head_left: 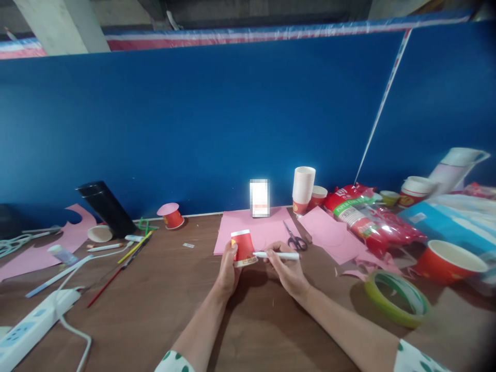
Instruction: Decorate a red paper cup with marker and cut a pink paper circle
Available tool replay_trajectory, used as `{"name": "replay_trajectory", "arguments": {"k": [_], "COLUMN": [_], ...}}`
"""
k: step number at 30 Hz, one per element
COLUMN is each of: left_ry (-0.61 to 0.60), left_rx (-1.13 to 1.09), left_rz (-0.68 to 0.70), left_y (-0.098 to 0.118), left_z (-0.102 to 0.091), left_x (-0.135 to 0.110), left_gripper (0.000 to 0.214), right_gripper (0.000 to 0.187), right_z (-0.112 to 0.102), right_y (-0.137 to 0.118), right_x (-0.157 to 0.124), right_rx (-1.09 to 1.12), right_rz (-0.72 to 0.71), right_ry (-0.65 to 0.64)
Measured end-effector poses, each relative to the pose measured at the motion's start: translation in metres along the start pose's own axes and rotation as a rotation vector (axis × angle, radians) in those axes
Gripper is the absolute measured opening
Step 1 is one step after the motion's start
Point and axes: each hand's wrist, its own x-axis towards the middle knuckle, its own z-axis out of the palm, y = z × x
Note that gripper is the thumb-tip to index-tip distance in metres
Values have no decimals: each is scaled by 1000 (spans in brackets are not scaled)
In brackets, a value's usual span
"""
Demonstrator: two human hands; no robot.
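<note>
My left hand (228, 268) is closed around a red paper cup (244, 247), held upside down above the table with its rim towards me. In my right hand (285, 266) is a white marker pen (284, 256), pinched like a pencil. The pen's tip points left and is at the cup's side; whether it touches I cannot tell. Behind the cup lies a stack of pink paper (232, 222). A pair of scissors (296, 242) with dark handles rests at the paper's right edge, just beyond my right hand.
At the left are a power strip (39, 320), a black bottle (106, 209), and a red cup topped with pink paper (170, 216). Stacked paper cups (304, 186), a red plastic package (360, 212), a roll of tape (397, 299) and an orange-red bowl (451, 262) stand at the right.
</note>
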Motion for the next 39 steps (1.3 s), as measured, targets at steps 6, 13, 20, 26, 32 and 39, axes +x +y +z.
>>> {"name": "replay_trajectory", "arguments": {"k": [6,13,20,26,32,39], "left_ry": [28,17,91,106,73,47], "left_rx": [-66,7,-4,-79,-79,-62], "left_rz": [10,4,-65,-108,-94,-91], "left_y": [3,7,11,13,7,5], "left_z": [1,7,6,10,7,5], "left_x": [1,-1,0,-2,0,3], "left_gripper": [21,26,38,37,32,38], "right_gripper": [26,26,22,18,18,15], "right_z": [-1,-3,-2,-4,-5,-2], "right_y": [5,9,6,9,9,-1], "right_x": [0,0,0,-4,-7,-6], "right_rx": [6,9,40,-29,-79,-55], "right_rz": [-7,-52,-96,-115,-161,-119], "right_ry": [32,65,69,50,33,27]}}
